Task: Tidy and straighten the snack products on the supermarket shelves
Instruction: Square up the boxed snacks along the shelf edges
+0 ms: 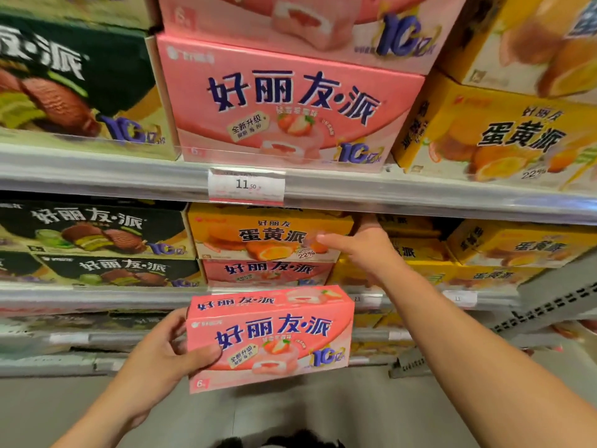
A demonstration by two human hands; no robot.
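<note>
My left hand (pixel 164 349) grips the left end of a pink strawberry pie box (pixel 274 337), held in front of the shelves with its face toward me. My right hand (pixel 361 245) reaches to the middle shelf and touches the right end of a yellow egg-yolk pie box (pixel 258 232); the thumb lies on the box front, and the fingers go behind its right end out of sight. That yellow box sits on top of another pink box (pixel 268 271).
The upper shelf holds stacked pink boxes (pixel 284 101), green boxes (pixel 64 82) to the left and yellow boxes (pixel 504 134) to the right. Green boxes (pixel 90 231) and more yellow boxes (pixel 517 244) flank the middle shelf. A price tag (pixel 247 185) hangs on the shelf rail.
</note>
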